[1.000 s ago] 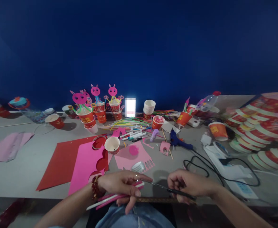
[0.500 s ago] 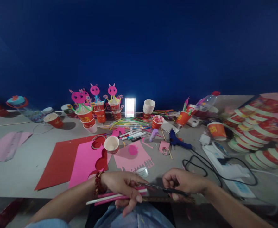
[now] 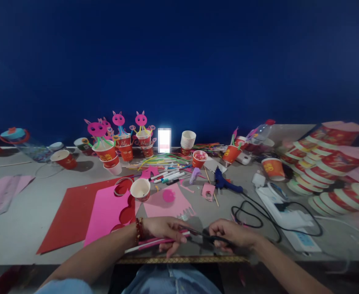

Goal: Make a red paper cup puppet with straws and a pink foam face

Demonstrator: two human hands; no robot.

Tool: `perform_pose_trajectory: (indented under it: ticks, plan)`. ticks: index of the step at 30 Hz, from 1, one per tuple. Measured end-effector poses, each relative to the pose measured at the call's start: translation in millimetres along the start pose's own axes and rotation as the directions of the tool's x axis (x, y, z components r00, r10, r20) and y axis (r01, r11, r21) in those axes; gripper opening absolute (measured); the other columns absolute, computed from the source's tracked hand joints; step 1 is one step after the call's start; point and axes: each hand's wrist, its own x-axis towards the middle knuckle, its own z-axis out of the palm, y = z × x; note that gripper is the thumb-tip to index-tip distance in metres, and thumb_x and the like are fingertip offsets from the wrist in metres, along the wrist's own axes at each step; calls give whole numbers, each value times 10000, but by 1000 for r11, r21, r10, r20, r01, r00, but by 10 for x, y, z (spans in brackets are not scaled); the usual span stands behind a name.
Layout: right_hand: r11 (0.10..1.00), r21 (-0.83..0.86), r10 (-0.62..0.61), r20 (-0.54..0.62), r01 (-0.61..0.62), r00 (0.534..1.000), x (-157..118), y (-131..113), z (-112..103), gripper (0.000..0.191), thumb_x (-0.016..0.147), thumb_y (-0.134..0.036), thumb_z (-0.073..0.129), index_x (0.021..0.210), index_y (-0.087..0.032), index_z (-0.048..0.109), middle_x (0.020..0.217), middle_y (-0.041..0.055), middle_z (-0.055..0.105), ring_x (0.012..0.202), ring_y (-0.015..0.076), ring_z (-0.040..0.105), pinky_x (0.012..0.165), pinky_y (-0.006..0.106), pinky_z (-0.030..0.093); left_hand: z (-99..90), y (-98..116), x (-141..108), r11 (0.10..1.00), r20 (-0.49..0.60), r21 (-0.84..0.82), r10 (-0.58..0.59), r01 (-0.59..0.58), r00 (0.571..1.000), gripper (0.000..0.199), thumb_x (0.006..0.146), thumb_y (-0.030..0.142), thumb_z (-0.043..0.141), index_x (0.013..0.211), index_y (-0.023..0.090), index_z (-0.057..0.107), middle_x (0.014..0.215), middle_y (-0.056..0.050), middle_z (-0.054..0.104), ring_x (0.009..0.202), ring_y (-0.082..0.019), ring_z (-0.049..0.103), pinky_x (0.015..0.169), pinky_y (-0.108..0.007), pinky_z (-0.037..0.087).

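Pink and white straws in my left hand, black scissors in my right

The straws are thin, a few pink and one white, bunched side by side and lying nearly level, slanting slightly up to the right just above the table's near edge; their left ends stick out free past my wrist. The scissors are dark and slim, lying flat, blades pointing left and meeting the straws' right ends near my fingertips.

Hands at near table edge: left hand with straws, right hand with scissors beside it. Paper sheets behind left hand. Glue gun behind right hand. Cup stacks far right.
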Motion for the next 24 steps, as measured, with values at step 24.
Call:
perform_pose_trajectory:
  ticks: [24]
  plan:
    - [311,-792,-521,-605,-526,603,-72,-88,248,172,946,-266,553,895,-222,711,738,69,769,654,257,743,538,280,441,299,-110,-316,996,-282,36,85,-78,956,401,915,498,620,1177,217,508,526,67,641,300,-63,437,347,-143,316]
